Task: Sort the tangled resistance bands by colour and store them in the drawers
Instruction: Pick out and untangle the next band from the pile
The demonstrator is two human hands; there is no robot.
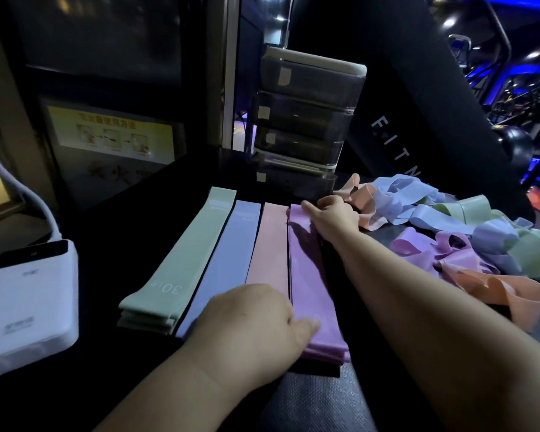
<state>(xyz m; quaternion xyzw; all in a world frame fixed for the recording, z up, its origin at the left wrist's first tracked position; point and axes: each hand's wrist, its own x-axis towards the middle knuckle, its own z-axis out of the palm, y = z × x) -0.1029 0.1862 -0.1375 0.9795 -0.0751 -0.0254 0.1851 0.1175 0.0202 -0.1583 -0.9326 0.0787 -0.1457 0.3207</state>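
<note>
My right hand (334,216) is at the far end of the purple stack (309,275), its fingertips pinching the top band's end so it lies square with the layers below. My left hand (250,316) is at the near end, with the thumb (307,325) pressed flat on the purple. My other left fingers are hidden under the back of the hand, so I cannot tell how they lie. I judge I hold both ends to keep the springy loop flat and lined up.

Just beside it lie the pink stack (270,244), the blue stack (228,260) and the green stack (184,260), side by side so each colour can go to its own drawer. The tangled pile (468,238) of mixed bands sits to my right, still unsorted. The drawers (306,120), a smoky plastic tower, stand just beyond the stacks; whether any is open I cannot tell.

Everything rests on a dark textured mat (325,400). A white power bank (28,300) with its cable (28,198) lies at my left. The room is a dim gym, blue-lit, with a yellow poster (113,132) behind.
</note>
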